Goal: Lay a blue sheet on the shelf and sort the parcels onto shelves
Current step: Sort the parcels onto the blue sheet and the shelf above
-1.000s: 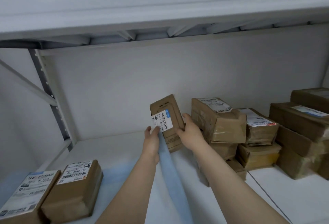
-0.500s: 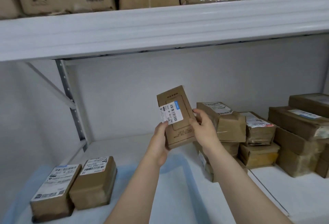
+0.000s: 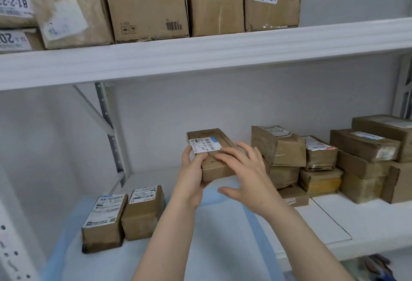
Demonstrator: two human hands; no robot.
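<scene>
My left hand grips a small brown cardboard parcel with a white barcode label, holding it flat above the middle shelf. My right hand hovers over the parcel's right side with fingers spread, touching or just off its top. A pale blue sheet lies on the white shelf under my arms. Two brown labelled parcels stand side by side on the sheet at the left.
A pile of brown parcels fills the right part of the shelf, next to the held parcel. The upper shelf carries several larger cardboard boxes. A perforated metal upright stands at the back left.
The view has tilted up, showing the upper shelf's boxes. The parcel has tipped from upright to lying flat. My right hand has let go of its edge and opened above it.
</scene>
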